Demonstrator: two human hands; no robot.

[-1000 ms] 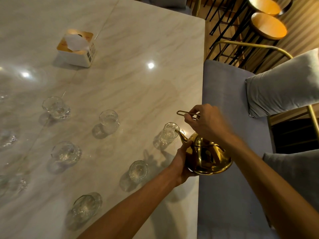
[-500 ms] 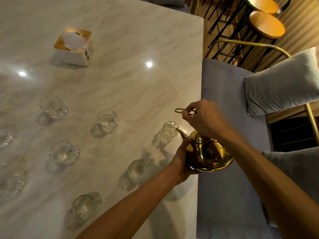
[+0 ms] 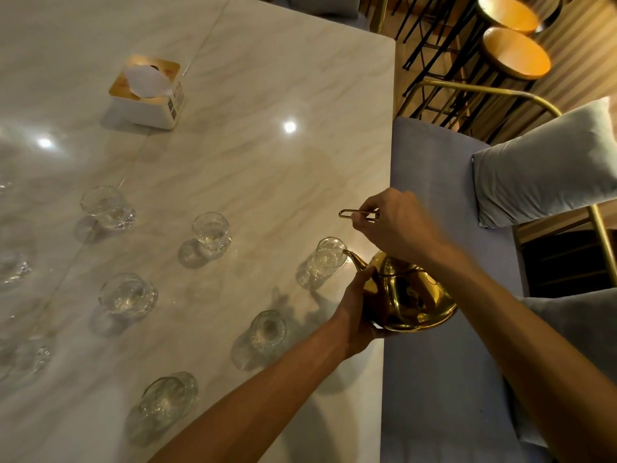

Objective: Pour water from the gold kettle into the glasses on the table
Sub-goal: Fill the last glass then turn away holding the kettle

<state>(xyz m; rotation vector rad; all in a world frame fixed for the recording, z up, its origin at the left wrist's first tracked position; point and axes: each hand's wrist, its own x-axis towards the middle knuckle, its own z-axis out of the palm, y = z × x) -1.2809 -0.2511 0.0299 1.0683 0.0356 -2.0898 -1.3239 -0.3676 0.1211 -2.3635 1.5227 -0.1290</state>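
Observation:
The gold kettle [image 3: 405, 295] is tilted at the right edge of the marble table [image 3: 267, 155], its spout tip over the rim of a clear glass [image 3: 325, 259]. My right hand [image 3: 397, 225] grips the kettle's thin wire handle from above. My left hand [image 3: 359, 307] cups the kettle's side and base, thumb near the spout. Several more clear glasses stand on the table, among them one in front of the kettle [image 3: 268, 329], one further left [image 3: 212, 230] and one near the front [image 3: 165, 401].
A white tissue box [image 3: 147, 91] sits at the back of the table. A grey cushioned bench [image 3: 434, 182] with a grey pillow [image 3: 547, 168] runs along the table's right edge. Round wooden stools [image 3: 516, 53] stand behind it.
The kettle and both hands have stayed by the same glass, with the spout kept at its rim. The view has shifted slightly.

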